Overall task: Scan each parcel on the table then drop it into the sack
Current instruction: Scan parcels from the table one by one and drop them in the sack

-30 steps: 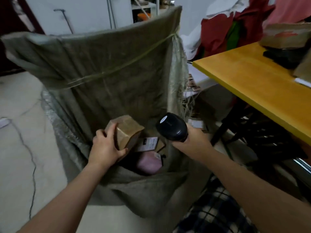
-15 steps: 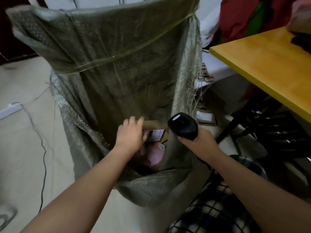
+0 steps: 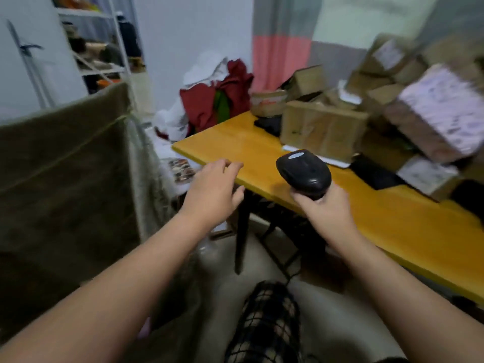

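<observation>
Brown parcels (image 3: 323, 128) piled on table, sack (image 3: 65, 163) upright

A heap of red cloth (image 3: 201, 103) lies against the wall, a white shelf rack (image 3: 87, 15) to its left and a pink-and-grey curtain (image 3: 277, 61) to its right.

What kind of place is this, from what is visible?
Probably a small parcel-sorting room: cardboard parcels piled on the yellow table, a large woven sack beside it, and a barcode scanner in the right hand.
</observation>
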